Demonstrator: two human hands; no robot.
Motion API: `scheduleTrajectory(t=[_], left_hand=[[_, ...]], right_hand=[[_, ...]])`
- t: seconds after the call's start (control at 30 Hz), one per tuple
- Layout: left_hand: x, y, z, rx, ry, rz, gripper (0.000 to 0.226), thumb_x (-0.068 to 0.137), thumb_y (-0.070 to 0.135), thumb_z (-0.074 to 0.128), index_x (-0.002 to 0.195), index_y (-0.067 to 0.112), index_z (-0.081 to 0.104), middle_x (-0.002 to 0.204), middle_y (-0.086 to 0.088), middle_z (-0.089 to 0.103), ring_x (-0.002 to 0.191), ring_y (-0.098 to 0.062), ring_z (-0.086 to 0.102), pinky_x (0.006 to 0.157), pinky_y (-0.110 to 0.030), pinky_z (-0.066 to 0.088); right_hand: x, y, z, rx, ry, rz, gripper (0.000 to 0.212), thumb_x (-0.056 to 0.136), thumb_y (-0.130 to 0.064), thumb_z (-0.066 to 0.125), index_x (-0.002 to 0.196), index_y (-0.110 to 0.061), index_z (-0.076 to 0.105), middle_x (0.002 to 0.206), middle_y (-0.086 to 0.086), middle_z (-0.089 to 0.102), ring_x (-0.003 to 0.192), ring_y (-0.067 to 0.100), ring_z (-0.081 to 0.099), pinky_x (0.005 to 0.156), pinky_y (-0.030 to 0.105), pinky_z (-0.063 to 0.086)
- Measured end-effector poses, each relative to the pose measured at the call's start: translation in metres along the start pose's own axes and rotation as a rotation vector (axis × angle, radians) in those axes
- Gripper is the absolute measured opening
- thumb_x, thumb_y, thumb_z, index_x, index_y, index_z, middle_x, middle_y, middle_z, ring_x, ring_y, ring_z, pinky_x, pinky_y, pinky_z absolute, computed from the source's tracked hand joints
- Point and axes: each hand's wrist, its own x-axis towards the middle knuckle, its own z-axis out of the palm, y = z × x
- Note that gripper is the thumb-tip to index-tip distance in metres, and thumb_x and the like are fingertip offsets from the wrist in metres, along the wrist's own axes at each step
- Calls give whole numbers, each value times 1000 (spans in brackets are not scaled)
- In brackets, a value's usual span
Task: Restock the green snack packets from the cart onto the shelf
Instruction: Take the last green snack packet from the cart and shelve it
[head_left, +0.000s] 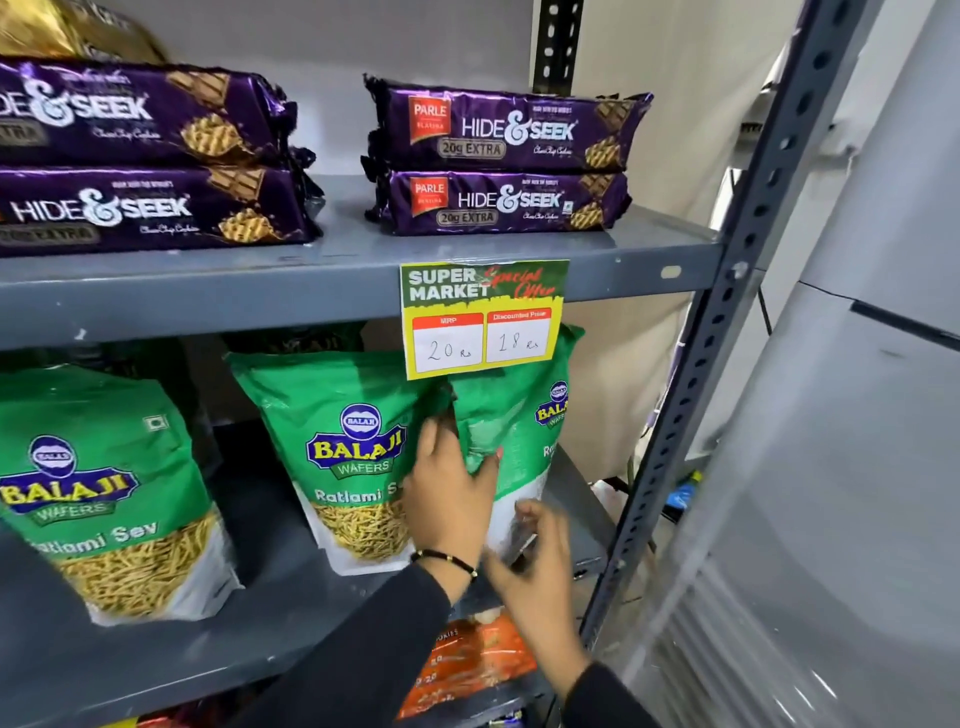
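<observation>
Three green Balaji Ratlami Sev packets stand on the grey middle shelf (156, 649). One is at the left (98, 493), one in the middle (343, 452). The rightmost green packet (519, 415) is turned at an angle near the shelf's right end. My left hand (452, 493) grips its left edge, thumb in front. My right hand (540, 566) holds its clear lower corner. The cart is not in view.
Purple Hide & Seek cookie packs (509, 156) are stacked on the upper shelf, with more at left (145, 156). A price tag (483, 317) hangs from the upper shelf's edge over the packets. The slotted upright post (717, 332) bounds the right side. Orange packets (467, 660) lie on the shelf below.
</observation>
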Motion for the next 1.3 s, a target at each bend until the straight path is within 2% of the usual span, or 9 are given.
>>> scheduleTrajectory(t=[0.1,0.2,0.27,0.37,0.5,0.67,0.83,1.07,1.3], left_hand=[[-21,14,6,-242,-65,48,49,61,23,79,102,15,53,120,0,50,96,-26,59,80,-39,54],[-39,27,9,-456,-382,82,52,55,26,83,91,36,46,103,21,40,94,-12,58,80,-28,52],[-36,24,11,-532,-437,42,49,56,31,81,87,43,45,103,23,41,99,-10,55,84,-28,50],[-14,8,12,-507,-270,-72,49,68,26,76,107,32,47,111,11,42,115,-17,45,100,-32,39],[8,-5,20,-619,-396,-265,78,79,32,65,140,23,18,147,-3,26,136,-20,28,115,-36,25],[26,4,28,-757,-400,-356,70,85,30,59,140,22,18,128,12,32,126,-11,33,108,-33,28],[30,-1,40,-715,-321,-406,70,79,37,64,137,21,28,141,-2,43,130,-23,41,111,-45,34],[23,-3,44,-684,-264,-342,63,83,28,61,136,17,29,139,-6,46,126,-21,45,110,-42,36],[0,-15,40,-550,-378,-299,88,75,43,63,143,16,15,145,-5,40,131,-22,41,112,-40,34]], right_hand=[[9,-5,7,-21,79,40,57,65,-42,50,113,-11,49,110,2,50,103,16,47,90,30,41],[30,13,-1,127,67,194,27,82,-47,45,95,-24,53,100,14,58,93,29,56,83,41,50],[40,28,-13,188,38,301,39,74,-62,53,93,-29,53,105,24,55,93,36,57,78,42,53],[50,29,-34,489,26,300,41,74,-32,70,111,-21,57,113,15,62,98,27,62,80,36,51],[70,36,-43,769,63,314,25,79,-16,60,105,-13,60,97,2,72,88,16,66,75,30,57],[90,33,-28,806,67,416,29,88,4,37,91,-13,60,84,-8,76,83,12,68,71,24,58],[105,34,-25,806,47,451,35,88,2,35,106,-15,60,103,2,72,101,24,64,88,39,51],[106,41,-24,787,48,432,31,91,-2,37,100,-18,61,99,1,72,97,23,65,89,40,49],[81,42,-5,401,376,439,22,87,-17,54,107,-25,47,113,13,57,106,31,56,94,50,47]])
